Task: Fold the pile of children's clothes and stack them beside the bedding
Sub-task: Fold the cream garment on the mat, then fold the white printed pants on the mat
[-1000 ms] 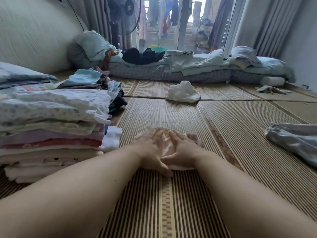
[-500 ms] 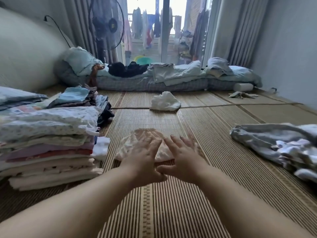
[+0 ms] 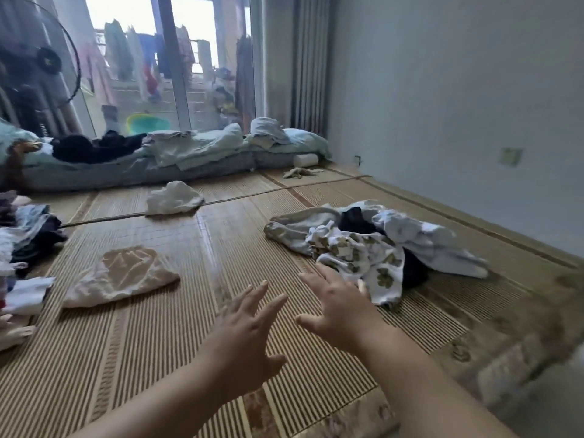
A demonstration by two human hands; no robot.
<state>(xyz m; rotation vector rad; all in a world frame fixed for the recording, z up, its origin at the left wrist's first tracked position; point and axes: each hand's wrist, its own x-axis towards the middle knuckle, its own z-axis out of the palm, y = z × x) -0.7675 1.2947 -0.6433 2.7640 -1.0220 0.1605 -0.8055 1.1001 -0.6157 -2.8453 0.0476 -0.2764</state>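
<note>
A pile of unfolded children's clothes [image 3: 373,245] lies on the straw mat at the right, with a white leaf-print piece at its near side. My right hand [image 3: 338,308] hovers just short of that piece, fingers spread, holding nothing. My left hand [image 3: 249,330] is beside it over the bare mat, fingers also spread and empty. A folded peach garment [image 3: 123,276] lies flat on the mat to the left, apart from both hands. The stack of folded clothes [image 3: 19,254] shows only partly at the left edge.
Bedding [image 3: 177,153] runs along the window at the back. A crumpled white cloth [image 3: 173,199] lies mid-floor, and a small rag [image 3: 300,172] near the far corner. A fan [image 3: 38,64] stands at the back left. The wall [image 3: 458,105] bounds the right side.
Both hands have lifted off the peach garment and swung right toward the unfolded pile. The view has turned right, so the folded stack has slid to the left edge.
</note>
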